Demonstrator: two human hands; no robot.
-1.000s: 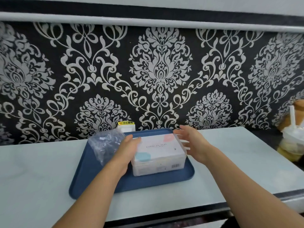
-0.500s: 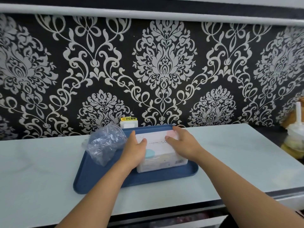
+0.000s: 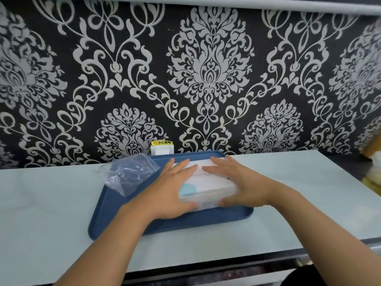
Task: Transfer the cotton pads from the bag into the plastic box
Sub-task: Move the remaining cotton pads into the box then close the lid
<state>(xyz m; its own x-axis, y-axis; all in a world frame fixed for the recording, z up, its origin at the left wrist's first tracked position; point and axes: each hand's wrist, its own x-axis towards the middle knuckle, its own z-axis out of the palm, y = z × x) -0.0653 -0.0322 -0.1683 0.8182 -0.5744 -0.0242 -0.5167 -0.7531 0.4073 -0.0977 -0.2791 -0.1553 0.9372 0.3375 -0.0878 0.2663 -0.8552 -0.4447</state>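
My left hand (image 3: 169, 189) lies flat on the left part of the lid of the clear rectangular plastic box (image 3: 208, 185), fingers straight and spread, thumb down its front face. My right hand (image 3: 235, 180) does the same on the right part, fingers straight across the white printed lid, thumb at the front. The box sits in the right half of the dark blue plastic tray (image 3: 198, 220), which rests on the pale tabletop (image 3: 51, 213) against its back edge. The crumpled clear plastic bag (image 3: 129, 172) lies over the tray's back-left corner, just beside my left hand; it looks empty, though I cannot be sure. A white wall socket with a yellow label (image 3: 162, 147) stands behind the tray.
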